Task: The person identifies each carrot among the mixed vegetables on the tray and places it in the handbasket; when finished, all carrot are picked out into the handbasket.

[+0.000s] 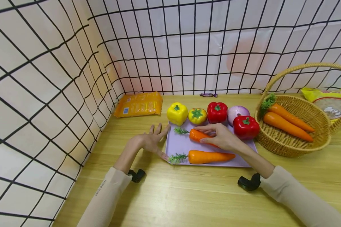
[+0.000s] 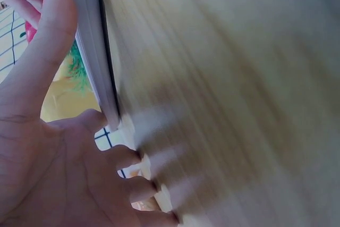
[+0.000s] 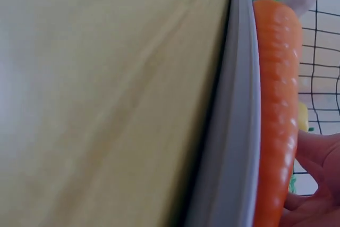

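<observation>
In the head view, my right hand [image 1: 224, 137] grips an orange carrot [image 1: 196, 135] between thumb and fingers, over the middle of a lilac tray [image 1: 176, 144]. Its green top points left. A second carrot [image 1: 210, 157] lies along the tray's front edge and looms large in the right wrist view, beside my right hand [image 3: 321, 184]. My left hand [image 1: 152, 143] is spread at the tray's left side, thumb at the front left corner. In the left wrist view, the thumb of my left hand [image 2: 58, 168] lies along the tray rim [image 2: 93, 46], other fingertips down on the table.
Along the tray's back stand a yellow pepper [image 1: 177, 113], a yellow-red tomato [image 1: 197, 116], a red pepper [image 1: 217, 112] and a purple onion [image 1: 238, 113]. Another red pepper [image 1: 246, 127] sits at the right. A wicker basket [image 1: 290, 151] holds two carrots. An orange packet [image 1: 139, 104] lies back left.
</observation>
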The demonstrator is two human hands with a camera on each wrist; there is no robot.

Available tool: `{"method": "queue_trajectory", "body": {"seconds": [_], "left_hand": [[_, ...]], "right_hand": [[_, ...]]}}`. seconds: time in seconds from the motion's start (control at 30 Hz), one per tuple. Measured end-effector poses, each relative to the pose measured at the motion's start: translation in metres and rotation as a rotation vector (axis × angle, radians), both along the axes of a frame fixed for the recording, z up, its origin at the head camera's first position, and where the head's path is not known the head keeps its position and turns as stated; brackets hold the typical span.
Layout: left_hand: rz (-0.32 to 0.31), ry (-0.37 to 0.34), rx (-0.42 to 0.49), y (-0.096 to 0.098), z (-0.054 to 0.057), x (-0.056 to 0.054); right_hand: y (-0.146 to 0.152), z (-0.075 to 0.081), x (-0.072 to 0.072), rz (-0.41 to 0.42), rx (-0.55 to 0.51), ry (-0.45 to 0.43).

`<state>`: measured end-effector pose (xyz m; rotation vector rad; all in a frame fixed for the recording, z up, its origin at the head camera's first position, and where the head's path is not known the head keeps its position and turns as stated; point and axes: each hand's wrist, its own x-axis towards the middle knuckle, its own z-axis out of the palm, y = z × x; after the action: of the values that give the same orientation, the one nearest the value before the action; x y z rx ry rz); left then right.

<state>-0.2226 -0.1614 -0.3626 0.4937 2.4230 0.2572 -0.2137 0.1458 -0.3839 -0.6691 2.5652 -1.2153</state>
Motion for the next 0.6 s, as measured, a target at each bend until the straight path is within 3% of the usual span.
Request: {"method": "queue_trajectory", "body": {"seconds": [0.6], "left_hand": [[-0.002, 0.000, -0.008, -0.0001, 0.0007, 0.0012]], "right_hand": [[0.0000, 0.0008, -0.0004, -0.007, 0.017, 0.012]]}}
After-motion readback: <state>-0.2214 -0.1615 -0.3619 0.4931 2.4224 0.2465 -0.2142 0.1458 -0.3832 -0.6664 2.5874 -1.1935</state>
